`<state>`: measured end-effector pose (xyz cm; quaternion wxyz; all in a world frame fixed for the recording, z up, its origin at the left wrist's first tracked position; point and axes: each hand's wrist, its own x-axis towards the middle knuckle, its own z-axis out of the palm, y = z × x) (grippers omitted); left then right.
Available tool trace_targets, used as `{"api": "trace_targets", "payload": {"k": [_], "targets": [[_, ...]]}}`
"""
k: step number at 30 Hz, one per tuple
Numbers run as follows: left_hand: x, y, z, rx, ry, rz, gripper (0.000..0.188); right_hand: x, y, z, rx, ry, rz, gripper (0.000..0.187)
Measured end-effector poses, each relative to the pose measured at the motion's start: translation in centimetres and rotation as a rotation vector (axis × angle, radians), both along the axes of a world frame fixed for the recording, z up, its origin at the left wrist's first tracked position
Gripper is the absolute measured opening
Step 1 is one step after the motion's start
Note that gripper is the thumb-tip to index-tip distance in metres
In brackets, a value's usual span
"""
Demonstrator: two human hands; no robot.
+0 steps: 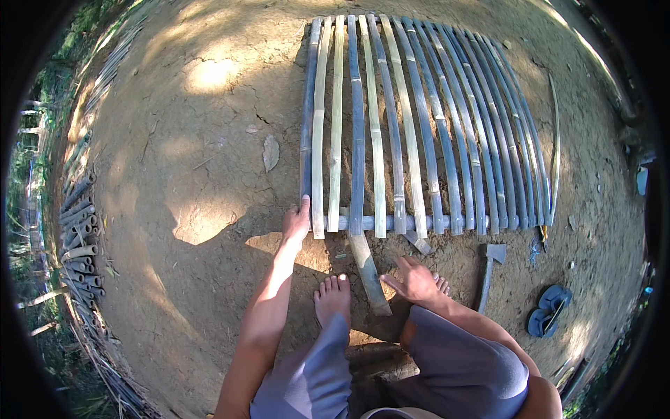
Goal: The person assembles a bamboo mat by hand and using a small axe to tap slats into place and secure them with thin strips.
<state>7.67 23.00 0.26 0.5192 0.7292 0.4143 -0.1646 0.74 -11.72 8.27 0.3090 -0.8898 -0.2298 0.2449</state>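
A bamboo rack (377,133) lies on the ground before me, made of several long slats set side by side, some pale and some dark. My left hand (296,222) is closed round the near end of the leftmost dark bamboo slat (306,140), its thumb on top; the other fingers are partly hidden. Under the near slat ends runs a round crosspiece (440,223). My right hand (413,279) hangs over my right foot with its fingers apart, holding nothing. Between my feet and the rack lies a flat bamboo strip (368,276), one end beneath the slats.
A hatchet (488,269) rests on the dirt to the right, with a pair of dark flip-flops (550,311) beyond it. A thin curved strip (556,150) lies along the rack's right side. Cut bamboo tubes (80,237) are heaped at the far left.
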Motion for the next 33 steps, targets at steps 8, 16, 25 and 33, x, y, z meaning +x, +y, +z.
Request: {"api": "trace_targets", "payload": {"k": [8, 16, 25, 33], "targets": [[2.1, -0.6, 5.5, -0.016, 0.012, -0.006, 0.073, 0.2, 6.2, -5.3, 1.188, 1.903, -0.65, 0.028], [1.4, -0.7, 5.9, 0.089, -0.087, -0.005, 0.073, -0.9, 7.7, -5.0, 0.336, 0.19, -0.489, 0.036], [1.9, 0.2, 6.5, 0.063, -0.075, 0.016, 0.074, 3.8, 4.2, -1.1, -0.007, 0.048, -0.254, 0.027], [3.2, -1.1, 10.9, -0.098, -0.111, 0.109, 0.066, -0.1, 6.0, -5.1, 0.278, 0.933, -0.244, 0.071]]}}
